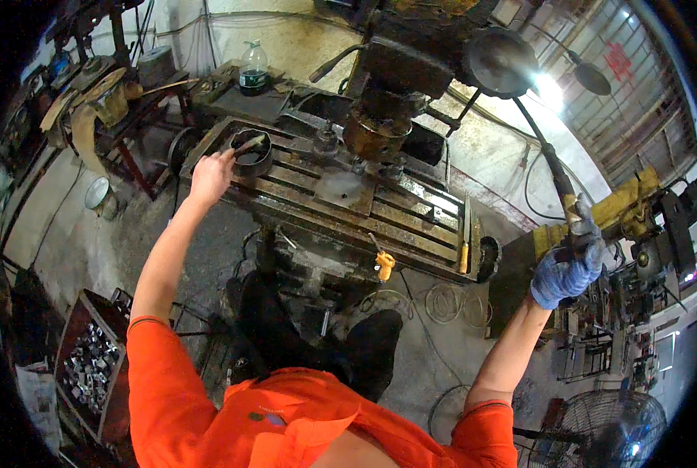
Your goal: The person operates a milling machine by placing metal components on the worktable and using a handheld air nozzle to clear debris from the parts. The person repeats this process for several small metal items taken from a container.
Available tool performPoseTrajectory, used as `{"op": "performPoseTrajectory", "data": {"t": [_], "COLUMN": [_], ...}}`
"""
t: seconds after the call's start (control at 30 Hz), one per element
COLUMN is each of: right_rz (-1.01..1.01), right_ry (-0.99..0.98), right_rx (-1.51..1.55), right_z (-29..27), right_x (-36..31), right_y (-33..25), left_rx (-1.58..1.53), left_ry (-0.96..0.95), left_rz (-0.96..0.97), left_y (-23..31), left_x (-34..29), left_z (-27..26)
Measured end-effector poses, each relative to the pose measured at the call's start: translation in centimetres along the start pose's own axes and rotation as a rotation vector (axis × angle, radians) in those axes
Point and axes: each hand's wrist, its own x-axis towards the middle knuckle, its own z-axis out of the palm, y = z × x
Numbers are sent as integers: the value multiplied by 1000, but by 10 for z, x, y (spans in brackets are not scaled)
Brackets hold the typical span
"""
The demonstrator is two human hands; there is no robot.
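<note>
My bare left hand (213, 176) is closed round the handle of a brush (247, 146). The brush reaches over a round dark pot (256, 166) at the left end of a slotted machine table (286, 193). In a blue-grey glove, my right hand (568, 267) grips the grip end of a long lever (547, 148). That lever runs up to the round hub (503, 62) on the machine head. Below the dark spindle (376, 132), a greyish round shape (339, 187) on the table looks blurred.
A wooden-handled file (465, 246) lies at the table's right end. An orange-yellow air gun (383, 265) hangs at its front edge. A bin of small metal parts (91, 363) stands lower left, a fan (613, 429) lower right. Hoses (446, 304) coil on the floor.
</note>
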Motion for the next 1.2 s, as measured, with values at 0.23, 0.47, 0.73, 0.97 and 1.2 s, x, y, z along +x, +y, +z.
{"op": "performPoseTrajectory", "data": {"t": [0.23,0.47,0.73,0.97,1.2], "right_rz": [-2,30,55,51,30], "right_ry": [29,2,40,46,34], "right_rx": [158,207,248,324,284], "right_z": [7,-1,1,3,6], "right_x": [2,-1,-3,-1,1], "right_y": [-1,6,9,7,5], "left_rx": [-36,12,-57,-211,-1112], "left_ry": [-134,-165,-140,-90,-210], "left_rz": [12,31,19,-129,-609], "left_y": [-7,-5,-11,-12,81], "left_x": [15,31,-10,-18,-7], "left_z": [5,-13,-67,-94,-33]}}
